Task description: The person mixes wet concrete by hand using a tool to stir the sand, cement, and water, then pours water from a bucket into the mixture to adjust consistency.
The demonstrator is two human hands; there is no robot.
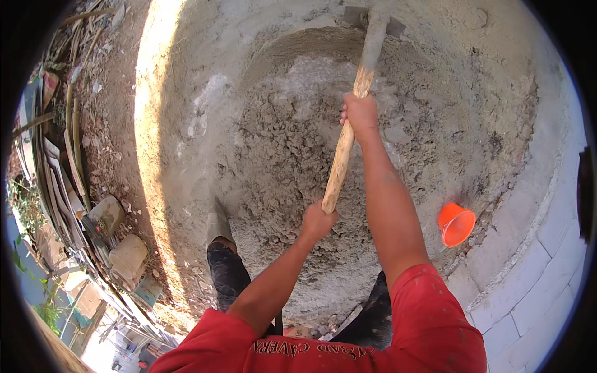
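My right hand (360,113) is closed round the upper part of a hoe's wooden handle (341,158). Lower down, my left hand (319,221) grips the handle's near end. The shaft slants up and away to the far edge of a wet grey mortar mix (280,143). Its wide metal blade (357,17) lies there at the top of the view, partly hidden behind the cement-caked end of the shaft. Pale dry powder (311,78) shows on the mix near the far rim.
An orange bucket (457,225) lies tipped on its side to the right, by a pale block wall (525,292). Wood scraps, sheets and old containers (127,258) are heaped along the left. My boot (217,224) stands at the mix's near left edge.
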